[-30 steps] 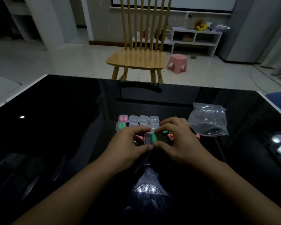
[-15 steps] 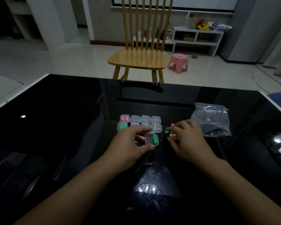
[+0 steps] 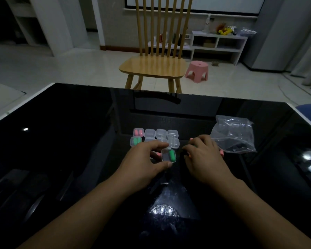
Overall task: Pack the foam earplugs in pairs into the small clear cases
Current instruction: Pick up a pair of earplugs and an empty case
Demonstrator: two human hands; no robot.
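Note:
My left hand [image 3: 144, 162] grips a small open clear case [image 3: 168, 155] between thumb and forefinger; one green earplug lies in its right half. My right hand [image 3: 203, 155] rests palm down just to the right, over loose earplugs that it mostly hides; a pink one [image 3: 221, 151] peeks out at its right edge. Whether its fingers pinch one I cannot tell. Behind the hands stands a cluster of small clear cases [image 3: 160, 133]. One case holds a pink pair [image 3: 138, 132], another a green pair [image 3: 136, 141].
A crumpled clear plastic bag [image 3: 233, 135] lies to the right of my right hand on the glossy black table [image 3: 61, 141]. A wooden chair [image 3: 156, 65] and a pink stool [image 3: 197, 71] stand beyond the far table edge.
My right hand has let go of the case and moved right onto the loose earplugs. My left hand still holds the case, now tilted open towards me.

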